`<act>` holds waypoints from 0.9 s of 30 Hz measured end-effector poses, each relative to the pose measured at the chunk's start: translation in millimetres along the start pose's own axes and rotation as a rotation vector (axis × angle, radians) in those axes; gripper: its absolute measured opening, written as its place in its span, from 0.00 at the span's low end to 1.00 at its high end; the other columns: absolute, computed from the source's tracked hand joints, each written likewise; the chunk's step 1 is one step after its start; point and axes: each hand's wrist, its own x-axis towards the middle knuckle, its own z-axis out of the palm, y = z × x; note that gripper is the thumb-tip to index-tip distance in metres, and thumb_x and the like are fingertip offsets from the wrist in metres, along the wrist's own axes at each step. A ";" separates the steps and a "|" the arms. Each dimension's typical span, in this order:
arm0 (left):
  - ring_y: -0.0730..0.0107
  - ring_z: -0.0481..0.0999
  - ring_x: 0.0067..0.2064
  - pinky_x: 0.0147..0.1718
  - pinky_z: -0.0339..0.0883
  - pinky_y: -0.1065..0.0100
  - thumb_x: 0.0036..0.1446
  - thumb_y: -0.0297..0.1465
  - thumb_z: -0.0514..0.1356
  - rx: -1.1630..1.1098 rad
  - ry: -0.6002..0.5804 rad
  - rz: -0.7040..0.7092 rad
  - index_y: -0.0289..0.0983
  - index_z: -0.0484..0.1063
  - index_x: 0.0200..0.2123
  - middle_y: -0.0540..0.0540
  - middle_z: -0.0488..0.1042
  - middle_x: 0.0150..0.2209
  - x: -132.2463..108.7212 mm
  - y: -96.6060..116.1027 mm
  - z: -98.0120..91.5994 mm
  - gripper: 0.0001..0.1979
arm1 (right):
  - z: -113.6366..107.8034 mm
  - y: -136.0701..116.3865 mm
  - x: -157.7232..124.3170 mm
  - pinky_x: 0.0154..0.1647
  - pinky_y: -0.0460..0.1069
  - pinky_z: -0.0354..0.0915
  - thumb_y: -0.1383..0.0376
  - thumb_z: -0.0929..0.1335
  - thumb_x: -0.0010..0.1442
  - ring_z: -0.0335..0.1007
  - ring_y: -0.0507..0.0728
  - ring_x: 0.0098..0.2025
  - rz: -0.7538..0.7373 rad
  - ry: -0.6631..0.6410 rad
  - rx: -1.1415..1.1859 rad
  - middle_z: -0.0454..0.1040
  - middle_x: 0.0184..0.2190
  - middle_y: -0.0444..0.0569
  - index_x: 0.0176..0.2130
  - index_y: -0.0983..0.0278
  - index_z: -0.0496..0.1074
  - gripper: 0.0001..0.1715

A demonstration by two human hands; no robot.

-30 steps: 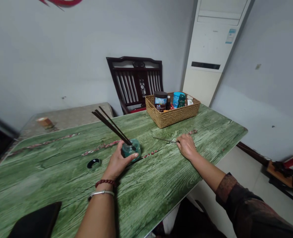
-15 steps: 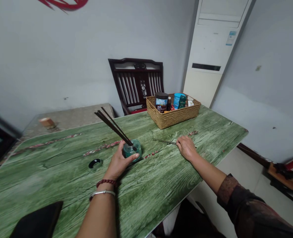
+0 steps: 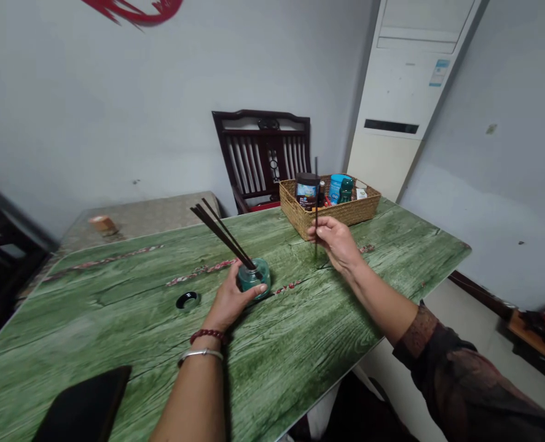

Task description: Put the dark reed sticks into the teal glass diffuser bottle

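Your right hand (image 3: 337, 244) pinches one thin dark reed (image 3: 316, 190) upright, near the wicker basket (image 3: 330, 212). Your left hand (image 3: 230, 302) wraps a teal glass bottle (image 3: 254, 278) holding more reeds (image 3: 222, 234), just beside a black ring (image 3: 188, 300). Green wood-print tabletop (image 3: 115, 307) spreads leftward; its front edge (image 3: 327, 385) passes beneath your right forearm (image 3: 383, 301).

We look from a camera worn on the person's head, facing forward and down at the left hand (image 3: 230, 304) and right hand (image 3: 337, 242), close above a green wood-grain table (image 3: 115, 331) and across it toward a grey wall (image 3: 115, 104) and a floor-standing air conditioner (image 3: 405, 92).
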 end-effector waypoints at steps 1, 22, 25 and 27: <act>0.50 0.74 0.52 0.54 0.65 0.48 0.45 0.45 0.67 -0.008 -0.001 0.003 0.39 0.63 0.54 0.38 0.72 0.52 -0.1 -0.3 0.2 0.34 | 11.7 -5.6 2.0 0.37 0.48 0.67 0.59 0.71 0.51 0.73 0.51 0.31 -0.007 -0.027 0.060 0.79 0.30 0.44 0.38 0.62 0.69 0.15; 0.52 0.72 0.52 0.53 0.64 0.51 0.44 0.43 0.69 -0.044 0.016 0.040 0.37 0.64 0.56 0.39 0.73 0.52 0.2 -8.9 3.8 0.37 | 113.0 48.5 11.8 0.41 0.48 0.69 0.69 0.66 0.57 0.78 0.54 0.36 -0.088 -0.135 -0.333 0.76 0.29 0.40 0.34 0.61 0.67 0.03; 0.52 0.73 0.51 0.53 0.65 0.52 0.43 0.42 0.69 -0.063 0.021 0.040 0.37 0.63 0.57 0.40 0.73 0.52 0.4 -9.1 3.4 0.39 | 107.7 62.1 1.7 0.42 0.49 0.68 0.69 0.66 0.55 0.75 0.54 0.36 -0.103 -0.128 -0.492 0.76 0.30 0.42 0.34 0.62 0.70 0.04; 0.53 0.74 0.50 0.52 0.65 0.52 0.42 0.41 0.70 -0.065 0.036 0.031 0.38 0.64 0.56 0.41 0.74 0.51 0.4 -9.0 3.2 0.38 | 100.8 69.4 -3.7 0.45 0.49 0.67 0.69 0.67 0.54 0.73 0.54 0.39 -0.142 -0.132 -0.590 0.77 0.34 0.43 0.36 0.62 0.72 0.07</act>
